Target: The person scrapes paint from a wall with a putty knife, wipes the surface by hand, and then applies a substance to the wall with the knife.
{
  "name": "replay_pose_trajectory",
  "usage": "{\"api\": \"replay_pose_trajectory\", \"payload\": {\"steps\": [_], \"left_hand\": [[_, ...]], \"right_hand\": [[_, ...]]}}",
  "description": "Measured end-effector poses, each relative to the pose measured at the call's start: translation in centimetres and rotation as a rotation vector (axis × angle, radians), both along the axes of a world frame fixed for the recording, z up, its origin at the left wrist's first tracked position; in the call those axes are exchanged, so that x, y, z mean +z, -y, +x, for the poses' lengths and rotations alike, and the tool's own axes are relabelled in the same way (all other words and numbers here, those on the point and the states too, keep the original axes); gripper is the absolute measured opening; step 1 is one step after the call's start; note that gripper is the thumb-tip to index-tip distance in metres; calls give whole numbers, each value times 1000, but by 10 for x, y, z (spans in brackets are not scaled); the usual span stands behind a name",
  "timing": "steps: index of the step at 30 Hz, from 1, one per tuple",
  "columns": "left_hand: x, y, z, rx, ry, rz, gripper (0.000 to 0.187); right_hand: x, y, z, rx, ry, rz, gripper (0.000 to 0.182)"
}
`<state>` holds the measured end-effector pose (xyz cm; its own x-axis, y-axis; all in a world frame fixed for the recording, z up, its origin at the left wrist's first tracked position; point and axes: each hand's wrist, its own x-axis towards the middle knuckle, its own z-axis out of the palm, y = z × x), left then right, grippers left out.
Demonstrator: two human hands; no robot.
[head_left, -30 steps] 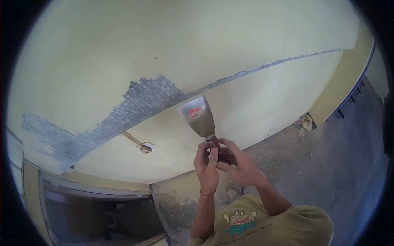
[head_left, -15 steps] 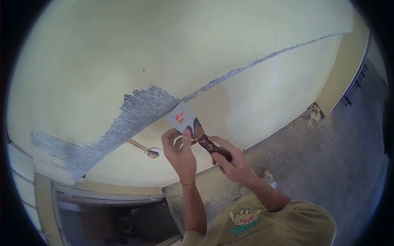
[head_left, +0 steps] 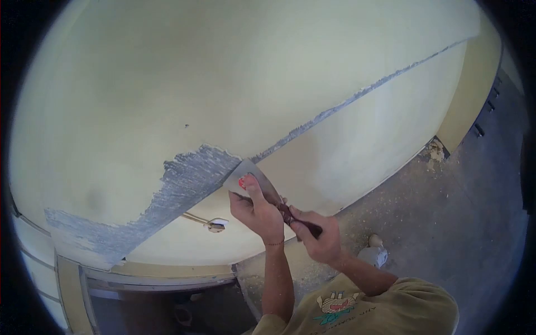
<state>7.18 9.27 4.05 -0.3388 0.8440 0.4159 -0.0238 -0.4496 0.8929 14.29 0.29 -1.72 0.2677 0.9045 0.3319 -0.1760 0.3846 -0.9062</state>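
Note:
A wide-bladed scraper (head_left: 237, 174) with a dark reddish-brown handle is held in both hands. Its metal blade lies at the lower edge of the rough grey patch (head_left: 195, 173) on the cream wall, overlapping it in this view. My left hand (head_left: 258, 216) pinches the blade, thumb flat on the face and partly covering a red sticker, fingers behind. Wrapped round the handle is my right hand (head_left: 321, 237), lower and to the right.
A thin grey strip (head_left: 335, 111) runs up to the right across the wall (head_left: 279, 67). Below the patch, a fitting (head_left: 215, 225) hangs by cables. A doorway opening (head_left: 162, 304) lies at lower left. Pale crumbs dot the grey floor (head_left: 435, 223).
The view has tilted so the wall sits lower. My left thumb has slid farther up the blade onto the sticker, and the blade has turned somewhat with both hands still on the scraper.

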Motion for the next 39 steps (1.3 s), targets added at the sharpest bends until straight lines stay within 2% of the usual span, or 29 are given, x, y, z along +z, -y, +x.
{"api": "replay_pose_trajectory", "payload": {"steps": [5,7,8,9,11,12,16,18,21,24,27,30,32,39], "left_hand": [[18,6,0,-17,30,-70,29],[30,4,-2,-59,15,-91,26],[43,9,3,9,15,-112,27],[53,8,4,21,3,-143,27],[71,2,1,52,52,-9,29],[73,4,0,46,53,-32,27],[40,9,-8,-12,60,-126,25],[28,11,-10,-23,50,-152,24],[12,8,-15,-47,-6,-165,27],[14,7,-10,-82,46,-167,24],[20,7,-5,-64,113,-101,21],[18,4,-7,-72,128,-88,20],[12,-7,-12,31,21,51,18],[21,4,-16,-29,29,-79,18]], "right_hand": [[15,7,-7,-32,19,-14,33],[17,3,-16,-112,67,71,33],[21,-9,-19,-200,81,240,31],[31,-12,-15,-190,70,207,31],[59,-14,-4,-8,79,173,31],[57,-13,-8,-32,78,219,33],[18,-2,-26,-66,1,212,35],[8,6,-25,-23,45,28,38],[10,10,-16,-83,125,80,39],[4,8,-21,-45,61,39,37],[7,5,-21,-130,115,90,37],[12,7,-20,-117,77,80,36],[21,1,-19,-91,53,82,35],[14,4,-18,-61,50,50,36]]}}
